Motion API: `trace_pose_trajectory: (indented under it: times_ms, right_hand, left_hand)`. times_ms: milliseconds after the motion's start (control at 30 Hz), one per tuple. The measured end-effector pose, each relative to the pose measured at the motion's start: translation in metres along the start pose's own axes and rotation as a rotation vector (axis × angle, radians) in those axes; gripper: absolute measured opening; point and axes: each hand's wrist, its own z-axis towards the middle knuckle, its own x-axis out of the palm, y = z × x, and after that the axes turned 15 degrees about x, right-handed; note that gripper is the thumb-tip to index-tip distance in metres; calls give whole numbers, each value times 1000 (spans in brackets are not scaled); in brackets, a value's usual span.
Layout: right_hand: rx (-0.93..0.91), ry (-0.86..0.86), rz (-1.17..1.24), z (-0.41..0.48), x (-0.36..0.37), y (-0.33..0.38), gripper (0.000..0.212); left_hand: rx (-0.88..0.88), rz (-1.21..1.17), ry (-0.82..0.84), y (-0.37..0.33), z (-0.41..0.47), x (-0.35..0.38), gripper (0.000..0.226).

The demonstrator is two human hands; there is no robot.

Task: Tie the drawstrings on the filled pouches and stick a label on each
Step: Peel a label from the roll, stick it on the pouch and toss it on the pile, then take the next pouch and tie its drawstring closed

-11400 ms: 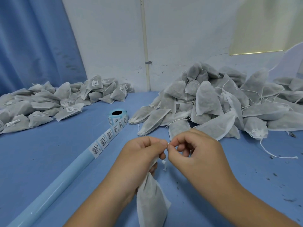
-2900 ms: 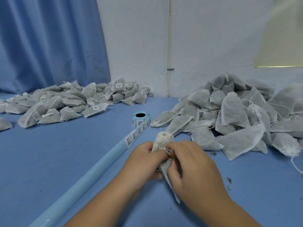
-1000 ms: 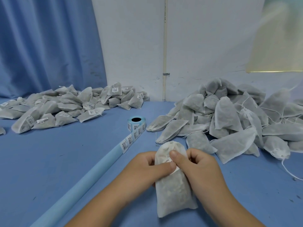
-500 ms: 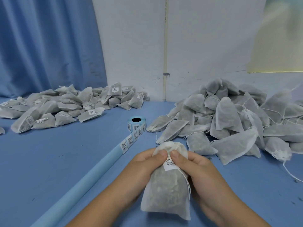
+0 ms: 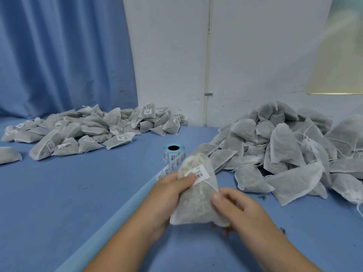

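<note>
A filled white mesh pouch (image 5: 196, 201) stands upright between my hands above the blue table, its top gathered closed. A white barcode label (image 5: 200, 173) sticks near its top. My left hand (image 5: 170, 191) grips the pouch's left side, with the thumb pressed on the label's edge. My right hand (image 5: 233, 207) holds the lower right side with curled fingers. A roll of labels (image 5: 173, 153) stands just behind the pouch, its strip (image 5: 167, 171) trailing toward my left hand.
A big heap of unlabelled pouches (image 5: 284, 152) with loose drawstrings lies at the right. A spread of labelled pouches (image 5: 88, 130) lies at the back left. A light blue tube (image 5: 117, 222) runs diagonally across the blue table (image 5: 59, 203). Behind stand a blue curtain and a white wall.
The label now sits on the pouch. My right hand has slid down from the label to the pouch's lower right side, and the pouch has been lifted and tilted a little.
</note>
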Motion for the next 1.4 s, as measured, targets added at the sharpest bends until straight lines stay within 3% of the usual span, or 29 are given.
trace_pose_trajectory:
  times_ms: [100, 233, 333, 433, 633, 733, 833, 967, 1267, 1400]
  right_hand:
    - [9, 20, -27, 6, 10, -2, 34]
    - [64, 56, 105, 20, 21, 4, 37]
    - [83, 79, 188, 32, 29, 20, 11]
    - [85, 101, 295, 48, 38, 37, 22]
    - [122, 188, 600, 111, 103, 96, 7]
    - [88, 201, 552, 140, 127, 131, 10]
    - [126, 156, 399, 153, 130, 127, 6]
    - [175, 173, 304, 140, 105, 94, 10]
    - [156, 67, 398, 63, 12, 25, 13]
    - [178, -37, 423, 38, -31, 5, 13]
  left_hand:
    - [12, -23, -96, -2, 5, -5, 18]
    - [44, -7, -149, 3, 13, -14, 21]
    - [35, -67, -189, 3, 21, -24, 28]
    - [12, -263, -256, -1, 29, -36, 36]
    - [33, -331, -615, -13, 37, -64, 28]
    - [26, -306, -703, -15, 36, -75, 27]
    - [21, -298, -669, -16, 35, -78, 27]
    - [44, -261, -505, -16, 39, -68, 28]
    - [94, 21, -231, -1, 31, -40, 17]
    - [126, 175, -141, 12, 22, -17, 31]
